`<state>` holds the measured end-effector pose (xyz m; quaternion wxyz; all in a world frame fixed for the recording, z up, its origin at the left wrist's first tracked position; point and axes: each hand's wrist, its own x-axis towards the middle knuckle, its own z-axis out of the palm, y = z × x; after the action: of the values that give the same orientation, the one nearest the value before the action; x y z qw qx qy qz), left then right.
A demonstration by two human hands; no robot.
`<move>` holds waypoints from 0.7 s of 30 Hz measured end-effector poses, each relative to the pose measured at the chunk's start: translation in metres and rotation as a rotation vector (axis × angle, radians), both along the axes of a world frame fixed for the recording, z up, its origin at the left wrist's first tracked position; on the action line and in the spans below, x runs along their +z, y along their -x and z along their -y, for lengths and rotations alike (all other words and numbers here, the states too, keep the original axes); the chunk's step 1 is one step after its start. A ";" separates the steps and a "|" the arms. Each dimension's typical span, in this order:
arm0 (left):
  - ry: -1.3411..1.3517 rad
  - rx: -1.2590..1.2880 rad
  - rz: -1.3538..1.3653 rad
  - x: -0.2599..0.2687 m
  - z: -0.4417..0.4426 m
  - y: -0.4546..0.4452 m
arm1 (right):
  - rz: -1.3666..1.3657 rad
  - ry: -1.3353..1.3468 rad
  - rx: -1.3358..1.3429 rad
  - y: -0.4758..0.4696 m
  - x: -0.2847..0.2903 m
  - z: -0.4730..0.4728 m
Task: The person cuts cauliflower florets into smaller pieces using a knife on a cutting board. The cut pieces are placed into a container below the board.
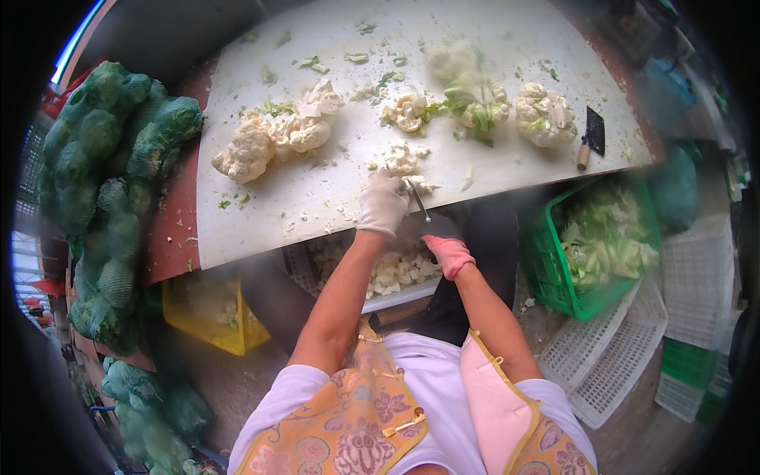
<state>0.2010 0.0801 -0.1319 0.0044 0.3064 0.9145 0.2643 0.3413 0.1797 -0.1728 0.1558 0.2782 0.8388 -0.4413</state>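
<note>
My left hand [383, 203], in a whitish glove, is at the front edge of the white tabletop [267, 208], its fingers by small cauliflower pieces [401, 159]; whether it grips one is hidden. My right hand [446, 246], in a pink and dark glove, is closed around a small knife [419, 200] whose blade points up toward the left fingers. Beyond my hands lie a trimmed cauliflower piece [408, 113] and a head with green leaves [475, 104]. Cauliflower heads [244, 148] rest at left, another head [545, 116] at right. Below my hands, a crate holds cut florets [395, 273].
A cleaver [594, 133] with a wooden handle lies near the table's right edge. Green net sacks [89, 154] are piled at left. A yellow crate [246, 320] stands below left, a green crate [564, 261] of leaves at right, beside white plastic crates [623, 350].
</note>
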 end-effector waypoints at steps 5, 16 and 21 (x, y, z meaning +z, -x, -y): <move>0.154 -0.062 0.245 0.024 0.010 -0.011 | 0.130 0.147 -0.050 -0.004 -0.036 -0.012; -0.209 -0.148 0.414 0.011 -0.023 0.084 | -0.343 -0.121 0.025 -0.014 -0.073 -0.008; -0.127 -0.031 0.307 0.007 0.006 0.059 | -0.519 -0.329 0.036 -0.003 -0.012 0.001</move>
<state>0.1423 0.0737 -0.1246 0.1288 0.2760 0.8797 0.3653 0.3443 0.1786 -0.1845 -0.1028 0.1629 0.9156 -0.3529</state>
